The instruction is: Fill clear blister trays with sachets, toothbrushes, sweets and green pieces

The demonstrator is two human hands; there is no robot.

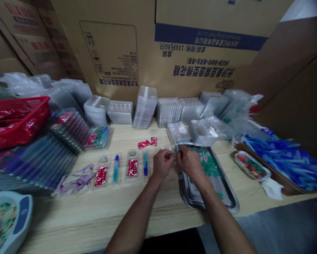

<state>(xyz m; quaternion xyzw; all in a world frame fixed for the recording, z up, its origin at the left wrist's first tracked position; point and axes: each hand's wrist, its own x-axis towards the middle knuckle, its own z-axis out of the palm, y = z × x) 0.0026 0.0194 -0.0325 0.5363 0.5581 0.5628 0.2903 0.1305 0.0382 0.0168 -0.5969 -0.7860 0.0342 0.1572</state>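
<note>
The left hand (162,164) and right hand (190,163) pinch a small green piece (175,154) between them.

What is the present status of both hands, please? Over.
Left hand and right hand close together. Small green piece pinched between them. Right forearm crossing over metal tray holding green pieces.

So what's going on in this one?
A person's left hand and right hand meet, fingertips pinched around what looks like a small green piece. The right forearm crosses a metal tray holding more green bits. To the left of the hands, two clear trays each hold a red packet and a blue stick.
</note>
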